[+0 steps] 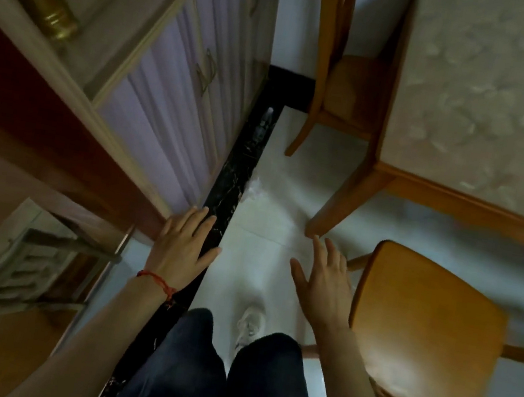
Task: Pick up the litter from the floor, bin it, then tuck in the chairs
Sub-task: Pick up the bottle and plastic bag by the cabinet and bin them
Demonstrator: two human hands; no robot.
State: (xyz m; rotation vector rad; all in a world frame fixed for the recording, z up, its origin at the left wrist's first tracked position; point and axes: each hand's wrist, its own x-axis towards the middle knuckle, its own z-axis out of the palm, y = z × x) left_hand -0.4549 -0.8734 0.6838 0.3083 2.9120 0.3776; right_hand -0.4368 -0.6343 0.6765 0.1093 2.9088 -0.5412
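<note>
Nearest, two hands held out over the floor (278,173), holding nothing: left hand (182,247) and right hand (324,283), fingers straight and spread. Two chairs: near chair (418,329) at right, pulled out; far chair (344,84) against the table (496,98). Litter, two pieces: white tissue (255,190) mid-floor, plastic bottle (263,124) farther, on the dark strip.

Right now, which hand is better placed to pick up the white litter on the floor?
Probably the left hand: it is open and sits nearest the litter by the dark strip. The right hand, also open, hangs by the chair.
</note>
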